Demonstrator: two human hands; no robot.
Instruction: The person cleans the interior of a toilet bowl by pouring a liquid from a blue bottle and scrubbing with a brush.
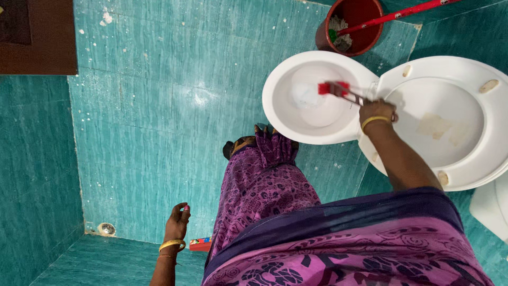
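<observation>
My right hand (377, 111) grips the thin metal handle of a red toilet brush (333, 88), whose head reaches into the bowl of a white toilet (275, 106). The toilet's white lid and seat (450, 122) are raised to the right, with some yellowish marks on them. My left hand (177, 222) hangs at my side over the teal floor tiles, fingers loosely curled and holding nothing. Both wrists wear gold bangles. A purple patterned garment covers the lower middle of the view.
A dark red bucket (370, 39) with a red-handled mop or brush (402, 13) in it stands behind the toilet. A round floor drain (106, 229) sits at the lower left corner. A brown door or panel (39, 37) is at top left. A small red object (201, 244) lies by my side.
</observation>
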